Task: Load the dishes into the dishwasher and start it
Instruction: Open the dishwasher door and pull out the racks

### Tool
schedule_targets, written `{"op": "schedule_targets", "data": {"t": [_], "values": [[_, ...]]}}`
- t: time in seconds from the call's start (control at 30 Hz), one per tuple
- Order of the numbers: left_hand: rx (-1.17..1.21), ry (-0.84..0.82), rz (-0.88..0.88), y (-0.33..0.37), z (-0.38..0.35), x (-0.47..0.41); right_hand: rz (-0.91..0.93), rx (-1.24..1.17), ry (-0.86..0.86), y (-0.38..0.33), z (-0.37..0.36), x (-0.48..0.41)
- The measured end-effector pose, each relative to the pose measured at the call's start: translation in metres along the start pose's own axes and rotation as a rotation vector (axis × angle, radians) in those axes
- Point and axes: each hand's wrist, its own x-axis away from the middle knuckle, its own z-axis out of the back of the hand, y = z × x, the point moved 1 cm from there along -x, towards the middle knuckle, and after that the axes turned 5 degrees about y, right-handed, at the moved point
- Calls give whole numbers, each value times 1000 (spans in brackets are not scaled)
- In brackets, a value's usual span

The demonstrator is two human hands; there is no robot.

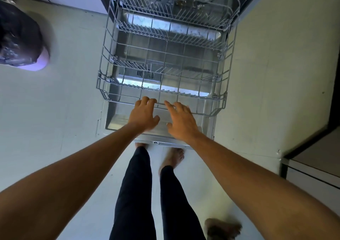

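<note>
The dishwasher (117, 117) stands open at the far centre, its shiny steel door lying flat towards the near side. The grey wire lower rack (105, 59), drawn out over the door, shows only its own rows of thin tines, while the upper rack (147, 6) beyond holds blurred glassy shapes. The left grip (143, 114) curls over the lower rack's near rim, and the right grip (182, 122) rests just beside it with its fingers spread apart.

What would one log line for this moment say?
stage: lower rack pulled out, no dishes in it | left hand: grips its front rail | right hand: straight-fingered, at rail
</note>
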Motion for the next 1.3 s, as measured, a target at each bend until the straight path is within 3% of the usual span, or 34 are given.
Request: {"op": "schedule_targets", "data": {"t": [0.37, 0.63, 0.93, 1.07, 1.3], "values": [[-130, -102, 66, 10, 5, 17, -81, -100, -36, -10, -15, 19], [26, -17, 32, 1, -15, 37, -122, -167, -18, -10, -27, 28], [109, -49, 125, 5, 3, 21, -117, -210, -186, 1, 2, 12], [125, -59, 81, 10, 29, 5, -177, -315, -242, 10, 31, -7], [130, 146, -84, 46, 133, -61, -168, -470, 56, 17, 138, -69]]}}
